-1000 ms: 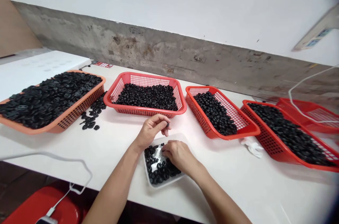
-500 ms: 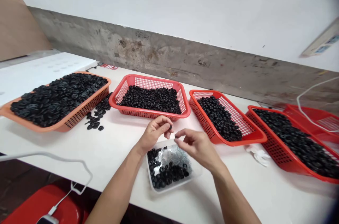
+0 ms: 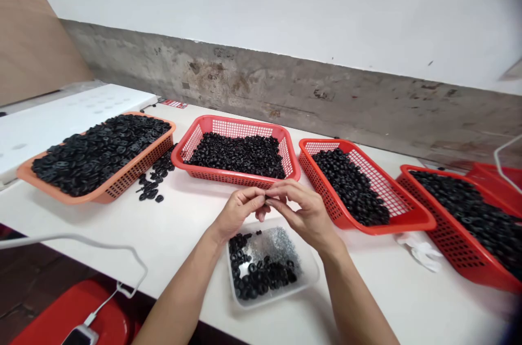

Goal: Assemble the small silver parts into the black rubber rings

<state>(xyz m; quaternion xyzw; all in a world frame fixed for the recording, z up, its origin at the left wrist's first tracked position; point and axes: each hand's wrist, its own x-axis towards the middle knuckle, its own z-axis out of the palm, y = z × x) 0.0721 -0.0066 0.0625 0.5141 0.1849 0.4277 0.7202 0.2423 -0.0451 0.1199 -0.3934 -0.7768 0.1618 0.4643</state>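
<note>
My left hand [image 3: 240,210] and my right hand [image 3: 299,209] meet fingertip to fingertip above a clear plastic tub [image 3: 274,301]. Pinched in the left fingers is a small black part [image 3: 267,200], mostly covered. The right thumb and forefinger press against it from the other side; whether they hold a second piece is hidden. Inside the tub lie black ring-shaped parts [image 3: 261,277] and a heap of tiny shiny silver pieces [image 3: 281,247]. Just beyond my hands stands a red mesh basket [image 3: 240,175] of small black parts.
An orange basket [image 3: 101,193] heaped with flat black pieces is at left, with loose black pieces [image 3: 150,187] beside it. Two more red baskets [image 3: 367,228] [image 3: 460,263] stand at right, near a crumpled white tissue [image 3: 420,250]. A white cable [image 3: 101,244] crosses the front left.
My right hand has moved left and up, so its fingertips now touch the left hand's around the black part. The view has shifted slightly left.
</note>
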